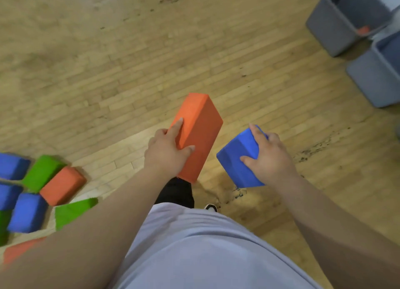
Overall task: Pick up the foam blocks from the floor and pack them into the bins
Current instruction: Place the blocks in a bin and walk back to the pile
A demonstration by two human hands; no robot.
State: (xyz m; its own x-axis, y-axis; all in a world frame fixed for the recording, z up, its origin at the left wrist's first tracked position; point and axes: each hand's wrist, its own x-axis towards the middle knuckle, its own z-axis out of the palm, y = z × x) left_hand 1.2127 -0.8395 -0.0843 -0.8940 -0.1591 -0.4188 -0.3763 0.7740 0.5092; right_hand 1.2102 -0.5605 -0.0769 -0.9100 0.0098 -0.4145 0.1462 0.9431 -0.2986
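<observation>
My left hand (165, 153) grips a long orange foam block (200, 128) from its near end, thumb on one face and forefinger along the top, held above the floor. My right hand (269, 156) grips a blue foam block (237, 156) beside it, fingers wrapped over its far edge. Two grey bins stand at the upper right: the farther bin (326, 27) shows a bit of orange inside, and the nearer bin (368, 78) is cut off by the frame edge. Several orange, green and blue blocks lie in a pile (43, 191) on the floor at the lower left.
Wooden plank floor (151, 61) stretches between me and the bins, with dark scuffed patches at the top and right. My leg and a shoe (211, 207) show below the held blocks.
</observation>
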